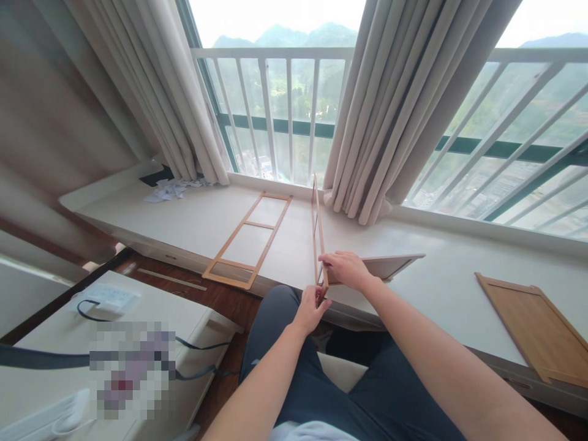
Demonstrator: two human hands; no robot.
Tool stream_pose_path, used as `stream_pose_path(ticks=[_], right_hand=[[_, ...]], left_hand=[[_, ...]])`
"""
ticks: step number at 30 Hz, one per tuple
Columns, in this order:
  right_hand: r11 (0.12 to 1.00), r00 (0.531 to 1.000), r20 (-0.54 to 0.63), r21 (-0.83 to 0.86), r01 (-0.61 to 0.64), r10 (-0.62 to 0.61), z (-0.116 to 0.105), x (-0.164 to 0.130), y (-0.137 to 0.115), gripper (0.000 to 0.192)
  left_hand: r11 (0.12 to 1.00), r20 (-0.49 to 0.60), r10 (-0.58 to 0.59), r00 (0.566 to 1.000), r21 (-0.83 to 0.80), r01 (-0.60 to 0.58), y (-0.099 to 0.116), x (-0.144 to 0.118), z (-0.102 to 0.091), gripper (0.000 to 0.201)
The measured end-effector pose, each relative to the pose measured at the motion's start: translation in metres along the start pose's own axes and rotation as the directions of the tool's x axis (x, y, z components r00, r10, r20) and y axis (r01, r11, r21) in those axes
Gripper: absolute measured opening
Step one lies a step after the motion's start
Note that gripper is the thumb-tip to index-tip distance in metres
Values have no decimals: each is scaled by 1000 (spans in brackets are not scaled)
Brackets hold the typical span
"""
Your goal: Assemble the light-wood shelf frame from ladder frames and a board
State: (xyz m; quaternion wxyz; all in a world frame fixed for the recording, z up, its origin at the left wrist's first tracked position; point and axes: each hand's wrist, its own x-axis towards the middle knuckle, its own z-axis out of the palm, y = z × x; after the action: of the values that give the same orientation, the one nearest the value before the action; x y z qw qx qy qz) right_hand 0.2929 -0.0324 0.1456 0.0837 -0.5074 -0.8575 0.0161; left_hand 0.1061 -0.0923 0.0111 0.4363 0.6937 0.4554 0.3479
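Observation:
A thin wooden ladder-shaped frame [316, 226] stands on its long edge on the white window ledge [436, 275], running away from me. My right hand [345, 269] grips its near end from the right. Just below, my left hand [312, 308] pinches the frame's near bottom corner at the ledge's front edge. A flat panel with a pale rim [386, 265] lies on the ledge right behind my right hand. A second, matching wooden frame [248, 239] lies flat on the ledge to the left.
A wooden board [537, 327] lies flat on the ledge at the right. Beige curtains [390, 110] hang at the window with white railings [285, 92]. Crumpled paper [169, 188] sits at the ledge's far left. A white desk [151, 306] with cables stands lower left.

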Motion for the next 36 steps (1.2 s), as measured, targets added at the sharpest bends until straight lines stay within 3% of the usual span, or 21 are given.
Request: stream_pose_path(ticks=[6,11,15,19,24,26,27,29,32,33,36], right_hand=[[1000,1000,-13,-14,11,-11,-1,-2,-1,28],[1000,1000,-11,-21,9,-9,-1,-3,-2,28],[999,999,-29,-33,36,-37,2,-6,-2,28],[997,998,-36,-63,48,-50,5,-10,-2,30],[996,997,-54,-61,59,-63,9,-14,-1,34],[996,997,-58,-69,55,-59,10,-15,-1,35],[996,997,-57,-75,54,-58,10,-15,0,35],[995,997,-50,-87,50,-55,11,-16,0,36],[996,998,-30,-79,48,-51,10,-16,-1,36],[996,999,-23,-70,46,-48,10,-17,-1,36],[998,999,-6,-44,43,-44,10,-17,0,35]], left_hand=[[1000,-21,-22,1000,14,22,2,-5,-4,53],[995,-61,-49,997,85,54,13,-24,-18,46],[990,-82,-40,996,131,51,32,-69,-43,36],[986,9,-52,999,162,50,61,-127,-75,30],[968,16,-217,976,132,213,83,-194,-119,19],[928,29,-373,928,16,372,79,-223,-136,17],[879,80,-465,881,-72,471,74,-239,-146,18],[709,289,-617,732,-199,676,62,-270,-168,23],[486,524,-710,469,-117,866,46,-307,-216,28],[452,510,-745,431,-88,887,42,-315,-235,30],[402,335,-840,426,-141,905,32,-321,-299,39]])
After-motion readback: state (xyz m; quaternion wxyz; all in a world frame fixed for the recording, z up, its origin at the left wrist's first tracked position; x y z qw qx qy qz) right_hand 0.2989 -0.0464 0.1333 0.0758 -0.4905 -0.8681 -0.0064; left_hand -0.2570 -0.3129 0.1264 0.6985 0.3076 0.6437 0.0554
